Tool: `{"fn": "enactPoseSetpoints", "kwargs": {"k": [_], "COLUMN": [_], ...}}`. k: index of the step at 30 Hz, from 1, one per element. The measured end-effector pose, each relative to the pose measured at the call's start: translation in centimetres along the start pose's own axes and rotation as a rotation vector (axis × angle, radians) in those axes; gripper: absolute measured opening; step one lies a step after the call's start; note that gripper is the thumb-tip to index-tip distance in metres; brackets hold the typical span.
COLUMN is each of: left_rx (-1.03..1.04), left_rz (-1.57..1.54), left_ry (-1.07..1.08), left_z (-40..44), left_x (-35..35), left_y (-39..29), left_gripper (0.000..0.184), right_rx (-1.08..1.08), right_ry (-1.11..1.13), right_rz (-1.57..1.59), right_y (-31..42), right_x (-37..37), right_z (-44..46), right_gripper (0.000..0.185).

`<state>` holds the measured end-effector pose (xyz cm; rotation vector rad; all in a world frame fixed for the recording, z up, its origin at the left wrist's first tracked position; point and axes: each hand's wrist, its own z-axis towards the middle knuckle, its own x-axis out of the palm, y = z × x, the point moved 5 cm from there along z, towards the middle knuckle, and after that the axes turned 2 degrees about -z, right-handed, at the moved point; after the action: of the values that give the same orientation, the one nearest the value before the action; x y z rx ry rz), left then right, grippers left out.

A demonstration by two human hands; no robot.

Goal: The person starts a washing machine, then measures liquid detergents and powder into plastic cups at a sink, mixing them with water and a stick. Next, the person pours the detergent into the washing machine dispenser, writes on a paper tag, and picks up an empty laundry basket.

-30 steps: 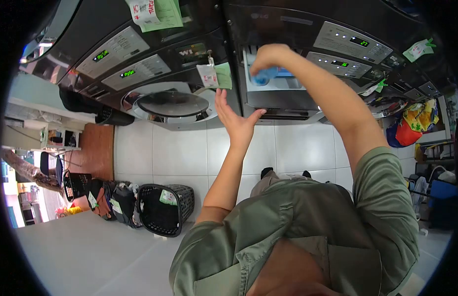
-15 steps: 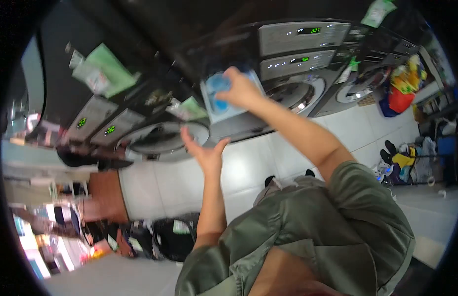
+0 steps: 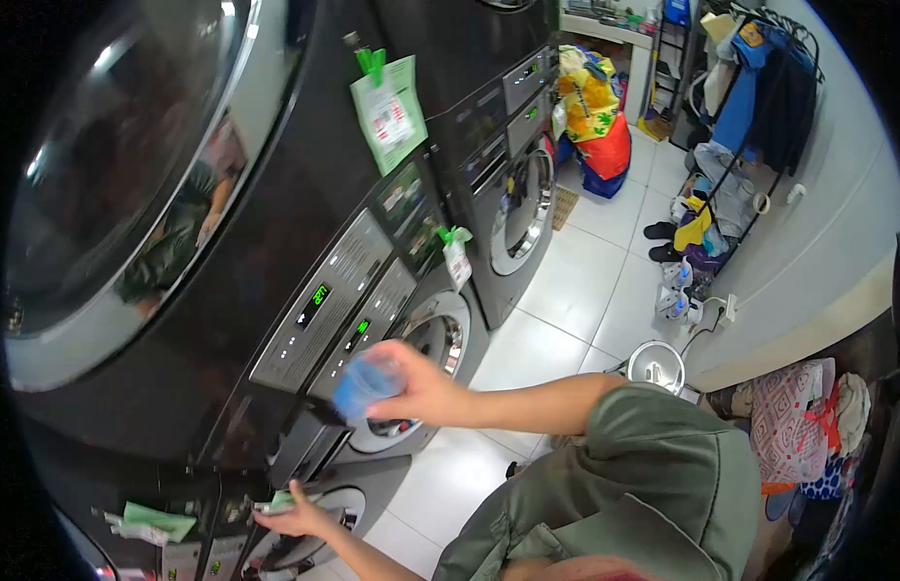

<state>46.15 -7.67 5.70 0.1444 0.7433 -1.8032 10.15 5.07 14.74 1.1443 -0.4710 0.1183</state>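
Note:
My right hand (image 3: 426, 389) is closed around a translucent blue plastic cup (image 3: 365, 385). The cup is smeared by motion, so I cannot tell what is in it. It hovers in front of the control panels (image 3: 336, 308) of a dark stacked laundry machine. Just below the panels, the detergent drawer (image 3: 310, 441) juts out a little from the machine. Lower down, my left hand (image 3: 293, 516) is open, its fingers spread beside the drawer front; whether they touch it I cannot tell.
A round machine door (image 3: 435, 339) lies behind my right hand. Green tags (image 3: 390, 111) hang on the machines. A colourful bag (image 3: 595, 116) stands at the far end. A clothes rack (image 3: 760, 97), shoes and a metal bin (image 3: 655, 368) line the right wall.
My view has swung to the right. My right hand has left the open drawer with the blue cup. The drawer, pulled well out before, now sticks out less.

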Motion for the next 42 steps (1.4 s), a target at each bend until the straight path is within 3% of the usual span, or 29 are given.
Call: {"fn": "enactPoseSetpoints", "kwargs": {"k": [3,7,10,12,13,15,17,22,25,27,29,31,32,33,35,36,37,39,41,42], "left_rx": [-0.067,0.088,0.156,0.166,0.168,0.162,0.163,0.334,0.596,0.834,1.197,1.464,1.369,1.164,1.108,1.073,1.098,1.057,0.76,0.663], "left_rz": [0.41,0.286,0.232,0.225,0.233,0.273,0.348,0.488,0.392,0.291,0.129,-0.148,-0.101,-0.295,-0.682,-0.595,-0.682,-0.622,-0.965,-0.944], "left_ry": [-0.075,-0.162,-0.214,-0.155,-0.091,0.136,0.497,1.755,2.193,2.32,2.287,2.093,2.126,2.156,2.108,2.217,2.086,2.112,2.239,2.284], "left_z": [0.5,-0.9,-5.0,-8.9,-10.9,-15.4,-21.3,-44.9,-59.9,-66.9,-72.7,-78.5,-75.7,-76.6,-77.0,-80.4,-81.2,-83.1,-83.7,-83.1], "left_x": [4.0,7.1,10.3,13.6,15.6,20.2,25.6,40.5,47.8,52.3,57.4,61.7,59.7,60.7,60.5,63.3,64.0,64.6,64.8,63.3], "left_y": [-1.0,-8.6,-18.0,-24.2,-27.2,-32.5,-37.5,-50.7,-64.8,-77.2,-91.9,-108.3,-119.3,-127.2,-142.5,-148.0,-153.3,-158.7,-166.4,-167.9], "left_gripper": [0.102,0.089,0.086,0.085,0.084,0.082,0.08,0.076,0.073,0.072,0.07,0.069,0.069,0.068,0.062,0.063,0.068,0.068,0.064,0.061], "right_rx": [-0.063,0.168,0.105,0.092,0.102,0.124,0.112,-0.003,-0.107,-0.071,-0.071,-0.129,-0.15,-0.17,-0.173,-0.223,-0.215,-0.213,-0.29,-0.263], "right_ry": [-0.122,-0.495,-0.675,-0.917,-0.933,-1.046,-1.037,-1.14,-1.169,-1.242,-1.308,-1.385,-1.421,-1.458,-1.572,-1.615,-1.621,-1.697,-1.682,-1.659], "right_rz": [-0.067,-0.321,-0.379,-0.386,-0.395,-0.541,-0.539,-0.474,-0.506,-0.521,-0.551,-0.656,-0.658,-0.661,-0.586,-0.596,-0.587,-0.611,-0.611,-0.604], "right_y": [4.6,11.7,16.1,19.4,20.8,23.5,25.1,29.1,32.6,37.4,42.6,46.9,48.8,50.6,54.2,55.3,56.4,58.8,61.1,62.8], "right_x": [-12.3,-29.8,-42.3,-49.9,-53.2,-60.3,-67.5,-85.1,-94.6,-101.0,-106.6,-113.8,-117.8,-121.2,-127.0,-130.7,-134.6,-141.7,-150.4,-153.9], "right_z": [-3.0,-9.6,-13.6,-15.6,-15.6,-15.3,-13.9,-6.9,-3.4,-1.6,-0.2,0.7,0.9,1.2,2.4,2.6,3.6,5.1,8.2,10.1], "right_gripper": [0.06,0.055,0.052,0.053,0.053,0.052,0.053,0.052,0.051,0.049,0.052,0.054,0.054,0.054,0.054,0.054,0.054,0.053,0.051,0.051]}}
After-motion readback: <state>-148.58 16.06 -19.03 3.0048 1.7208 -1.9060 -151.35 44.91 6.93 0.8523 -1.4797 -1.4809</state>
